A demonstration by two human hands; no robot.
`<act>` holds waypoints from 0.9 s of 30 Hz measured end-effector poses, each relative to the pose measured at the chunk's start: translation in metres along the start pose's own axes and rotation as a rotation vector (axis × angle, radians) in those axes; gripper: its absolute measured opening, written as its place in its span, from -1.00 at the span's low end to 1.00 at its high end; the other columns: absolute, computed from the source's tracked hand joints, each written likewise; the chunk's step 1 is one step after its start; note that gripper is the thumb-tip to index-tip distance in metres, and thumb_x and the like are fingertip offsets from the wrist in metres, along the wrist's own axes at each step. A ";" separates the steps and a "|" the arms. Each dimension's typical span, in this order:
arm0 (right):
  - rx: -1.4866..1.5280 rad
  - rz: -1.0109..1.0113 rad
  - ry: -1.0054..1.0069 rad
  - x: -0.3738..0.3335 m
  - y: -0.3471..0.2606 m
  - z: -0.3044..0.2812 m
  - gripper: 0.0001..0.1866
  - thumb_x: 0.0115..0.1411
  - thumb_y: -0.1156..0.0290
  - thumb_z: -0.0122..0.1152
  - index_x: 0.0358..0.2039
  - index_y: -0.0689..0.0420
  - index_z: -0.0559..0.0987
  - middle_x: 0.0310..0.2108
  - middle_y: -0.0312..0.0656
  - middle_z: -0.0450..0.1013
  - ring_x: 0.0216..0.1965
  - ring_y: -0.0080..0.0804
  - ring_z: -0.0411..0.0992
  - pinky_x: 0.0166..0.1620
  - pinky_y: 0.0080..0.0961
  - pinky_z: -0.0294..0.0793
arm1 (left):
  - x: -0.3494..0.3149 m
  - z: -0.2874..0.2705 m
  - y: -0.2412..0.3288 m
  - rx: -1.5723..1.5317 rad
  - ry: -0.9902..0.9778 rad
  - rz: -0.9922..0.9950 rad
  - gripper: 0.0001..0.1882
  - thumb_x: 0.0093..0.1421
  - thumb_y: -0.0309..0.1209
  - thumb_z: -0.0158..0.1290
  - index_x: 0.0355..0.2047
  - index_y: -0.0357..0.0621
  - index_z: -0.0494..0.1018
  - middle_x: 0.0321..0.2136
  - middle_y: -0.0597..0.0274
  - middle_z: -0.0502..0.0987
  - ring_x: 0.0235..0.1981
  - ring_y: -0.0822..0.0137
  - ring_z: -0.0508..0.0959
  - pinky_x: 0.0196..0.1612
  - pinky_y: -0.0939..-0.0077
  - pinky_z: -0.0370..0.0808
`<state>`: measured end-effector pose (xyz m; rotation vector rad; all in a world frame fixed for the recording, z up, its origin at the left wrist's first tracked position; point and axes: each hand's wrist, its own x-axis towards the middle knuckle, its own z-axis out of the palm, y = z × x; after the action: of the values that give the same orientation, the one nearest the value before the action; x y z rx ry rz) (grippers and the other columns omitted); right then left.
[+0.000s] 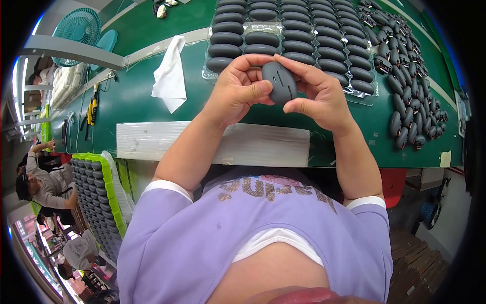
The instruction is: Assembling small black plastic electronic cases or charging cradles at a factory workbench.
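Observation:
Between both hands I hold a dark grey oval plastic case [281, 85], raised over the near part of the green table. Its visible face has narrow slots and a small opening. My left hand [242, 87] pinches its left side, thumb lying on the face. My right hand [320, 91] grips the right side, index finger along the top edge and thumb near the lower edge. Just beyond my hands lies a clear plastic tray [366, 96] with rows of similar grey oval cases [331, 53]. What my curled fingers cover is hidden.
Loose grey pieces [405, 109] are heaped on the right of the green table [202, 66]. A white cloth [170, 76], a yellow-black tool [92, 106] and a teal fan [76, 33] are at left. A white foam strip [212, 143] lines the near edge. Co-workers [50, 180] are far left.

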<state>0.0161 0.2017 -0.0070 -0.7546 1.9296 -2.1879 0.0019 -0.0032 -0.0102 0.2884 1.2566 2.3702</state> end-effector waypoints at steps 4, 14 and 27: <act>0.026 0.038 0.052 -0.002 0.004 -0.003 -0.27 -0.03 0.44 0.43 0.17 0.27 0.34 0.12 -0.10 0.33 0.08 -0.33 0.36 0.12 -0.42 0.41 | 0.000 0.009 0.001 -0.028 0.022 0.029 -0.49 0.12 -0.49 0.20 0.06 -0.26 0.30 -0.23 0.11 0.51 -0.23 0.36 0.57 -0.19 0.45 0.63; 0.127 -0.071 0.094 0.001 -0.001 0.005 -0.57 0.11 0.55 0.26 0.01 0.24 0.45 -0.02 -0.17 0.34 0.04 -0.40 0.36 0.08 -0.47 0.42 | 0.000 0.004 -0.011 0.437 0.033 0.278 -0.39 -0.07 -0.49 0.36 -0.02 -0.27 0.32 -0.19 0.12 0.48 -0.17 0.38 0.54 -0.17 0.55 0.59; 0.705 0.274 0.504 0.006 0.006 0.019 -0.39 0.25 -0.18 -0.05 -0.51 0.19 0.51 -0.48 -0.16 0.44 -0.42 -0.42 0.43 -0.31 -0.52 0.46 | -0.003 0.033 -0.052 0.679 0.137 0.361 -0.41 -0.14 -0.40 0.42 -0.20 -0.23 0.27 -0.31 0.20 0.44 -0.29 0.45 0.51 -0.35 0.60 0.53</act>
<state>0.0183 0.1813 -0.0097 0.1744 1.1236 -2.7498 0.0314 0.0449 -0.0346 0.6076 2.2161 2.1779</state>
